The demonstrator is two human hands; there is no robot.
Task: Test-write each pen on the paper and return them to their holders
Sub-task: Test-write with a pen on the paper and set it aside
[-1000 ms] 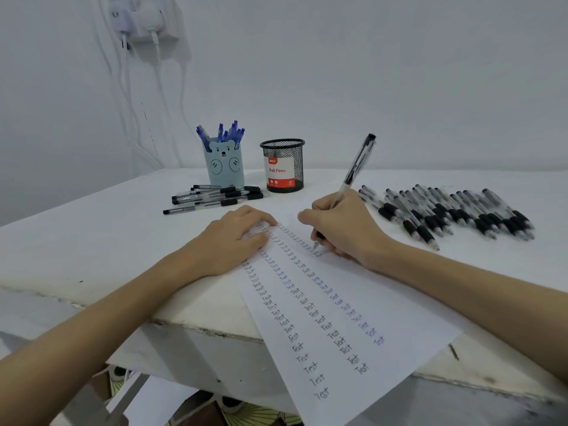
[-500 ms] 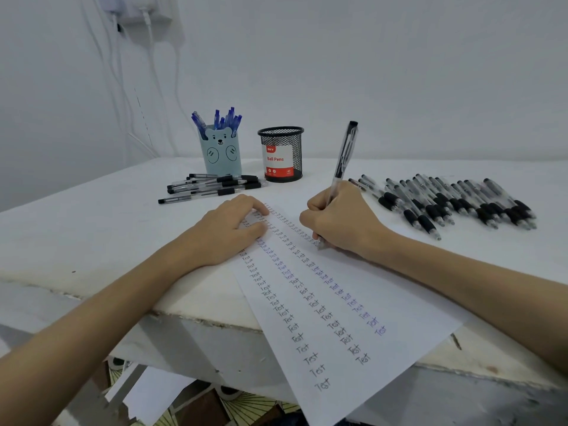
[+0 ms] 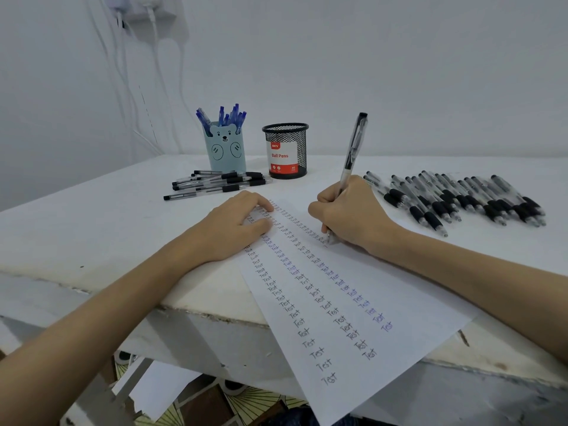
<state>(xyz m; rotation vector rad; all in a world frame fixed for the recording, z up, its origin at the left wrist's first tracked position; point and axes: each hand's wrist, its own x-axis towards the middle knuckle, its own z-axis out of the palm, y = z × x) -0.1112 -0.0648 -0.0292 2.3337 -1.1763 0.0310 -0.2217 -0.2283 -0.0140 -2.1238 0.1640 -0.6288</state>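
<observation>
A white sheet of paper [image 3: 399,305] lies on the table, overhanging the front edge, with three columns of the word "Test" on it. My right hand [image 3: 350,215] grips a clear black pen [image 3: 353,149] nearly upright, its tip on the paper at the far end of the right column. My left hand [image 3: 236,227] rests flat on the sheet's upper left part. At the back stand a blue bear-faced holder [image 3: 226,152] with several blue pens and a black mesh holder [image 3: 285,152] labelled "Ball Pens".
A row of several black pens [image 3: 461,198] lies on the table to the right of my right hand. Another small pile of black pens [image 3: 215,182] lies in front of the bear holder. The white table's front edge [image 3: 212,316] is chipped. Cables hang on the wall at the back left.
The pen in my right hand has swung from leaning right to nearly upright while its tip stays on the paper. My left hand has stayed on the sheet.
</observation>
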